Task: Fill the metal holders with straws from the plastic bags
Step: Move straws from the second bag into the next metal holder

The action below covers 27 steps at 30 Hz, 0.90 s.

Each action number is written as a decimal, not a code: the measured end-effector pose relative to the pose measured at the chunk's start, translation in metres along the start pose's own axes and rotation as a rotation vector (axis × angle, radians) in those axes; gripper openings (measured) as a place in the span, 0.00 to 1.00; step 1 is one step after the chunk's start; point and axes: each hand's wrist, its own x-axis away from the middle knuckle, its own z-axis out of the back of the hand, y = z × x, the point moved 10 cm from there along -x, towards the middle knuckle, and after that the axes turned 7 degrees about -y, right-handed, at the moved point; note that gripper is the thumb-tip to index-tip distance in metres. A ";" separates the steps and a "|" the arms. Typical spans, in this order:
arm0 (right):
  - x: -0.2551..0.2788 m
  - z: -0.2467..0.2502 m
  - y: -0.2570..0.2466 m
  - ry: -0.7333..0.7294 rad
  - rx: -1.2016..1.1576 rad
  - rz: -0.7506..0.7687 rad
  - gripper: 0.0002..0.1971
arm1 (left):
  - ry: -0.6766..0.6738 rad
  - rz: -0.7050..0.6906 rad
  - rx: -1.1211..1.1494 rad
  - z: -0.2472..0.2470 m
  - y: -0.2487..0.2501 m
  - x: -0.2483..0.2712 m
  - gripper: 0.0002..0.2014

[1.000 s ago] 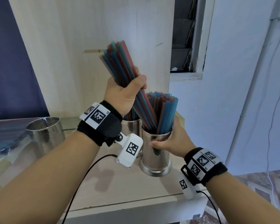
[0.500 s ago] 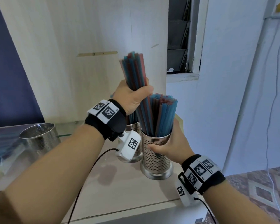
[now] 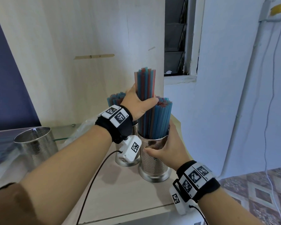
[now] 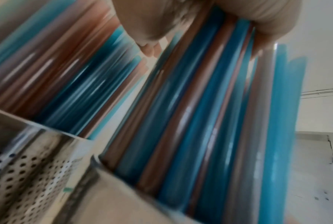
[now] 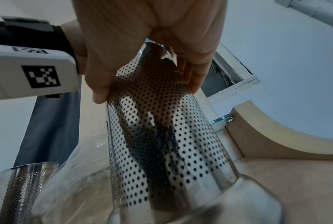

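Metal holder at frame centre is gripped by the right hand. Left hand squeezes upright straws; she should lower them straight, then let go.

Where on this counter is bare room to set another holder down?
Bare counter between the empty holder and the held holder, toward the front edge. Crowded behind: second filled holder, plastic bag.

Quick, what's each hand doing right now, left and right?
Left hand: grips a bundle of straws, lower ends in the front holder.
Right hand: holds that front holder's side.
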 end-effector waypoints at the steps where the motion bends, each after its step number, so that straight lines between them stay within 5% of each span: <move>1: 0.000 0.000 0.001 -0.002 -0.001 -0.002 0.53 | 0.035 -0.003 -0.017 0.003 -0.001 0.001 0.24; 6: 0.002 -0.002 0.005 -0.022 -0.003 -0.003 0.54 | 0.154 0.010 -0.003 0.007 -0.010 0.009 0.19; 12: 0.002 -0.001 0.009 -0.042 0.006 -0.024 0.55 | 0.011 0.034 -0.105 0.003 -0.003 0.002 0.22; 15: 0.001 -0.002 0.010 -0.047 0.012 -0.027 0.56 | 0.022 -0.080 -0.159 0.015 0.018 0.001 0.38; 18: 0.002 -0.001 0.011 -0.033 0.036 -0.030 0.57 | 0.077 -0.407 -0.409 0.022 0.060 0.009 0.57; 21: 0.003 0.001 0.011 -0.022 0.050 -0.026 0.57 | -0.008 -0.634 -0.759 0.001 0.081 0.019 0.44; 24: 0.005 0.002 0.009 -0.015 0.047 -0.021 0.56 | -0.109 -0.609 -0.704 -0.008 0.066 0.027 0.29; 27: 0.004 0.003 0.007 -0.009 0.050 0.004 0.56 | -0.209 -0.586 -0.651 -0.017 0.047 0.040 0.26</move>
